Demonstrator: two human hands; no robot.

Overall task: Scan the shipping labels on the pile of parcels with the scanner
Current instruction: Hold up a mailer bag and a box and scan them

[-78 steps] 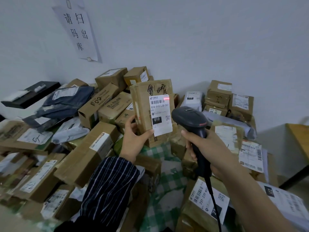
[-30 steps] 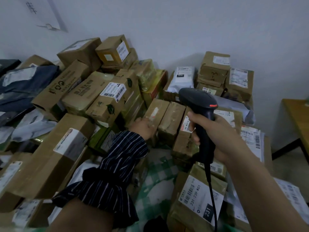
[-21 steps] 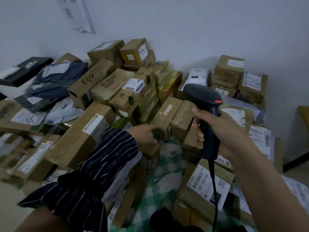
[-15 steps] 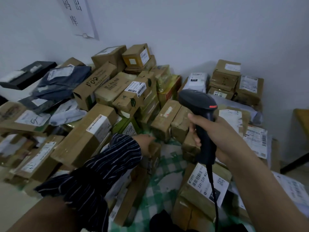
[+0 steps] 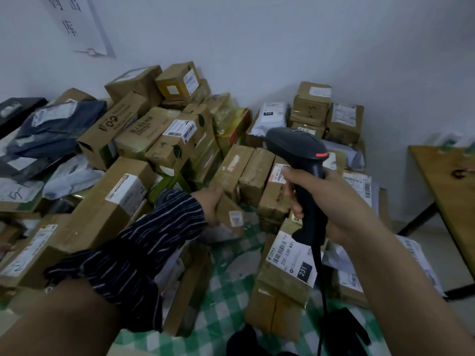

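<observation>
1. A white wall (image 5: 282,42) fills the upper half of the frame, with a paper sign (image 5: 77,24) bearing handwritten characters in the upper left corner.
2. A wooden table (image 5: 452,191) stands at the right edge, and a green-and-white checked cloth (image 5: 231,291) covers the floor at lower centre.
3. The pile of parcels (image 5: 180,140) spreads from the left edge across to the centre right. It is mostly brown cartons, with a dark blue mailer bag (image 5: 56,124) at the left and a white mailer bag (image 5: 272,116) near the wall.
4. The scanner (image 5: 308,201) is black with a red mark on its head. It stands upright at centre right, above the parcels, and its head points toward the upper left.
5. The right hand (image 5: 339,201) grips the scanner's handle with its fingers (image 5: 290,173) curled round the front.
6. A black cable (image 5: 321,278) hangs from the handle toward the bottom edge.
7. Just below the scanner lies a carton whose shipping label (image 5: 290,260) faces up, reading 231-239 K01.
8. The left hand (image 5: 209,202), coming out of a dark striped sleeve (image 5: 144,253), reaches to the centre of the frame.
9. It lies against the left end of a small brown carton (image 5: 228,209), which carries a small white label (image 5: 236,218).
10. The left hand is blurred and its fingers are hidden, so I cannot tell whether they clasp the carton.
</observation>
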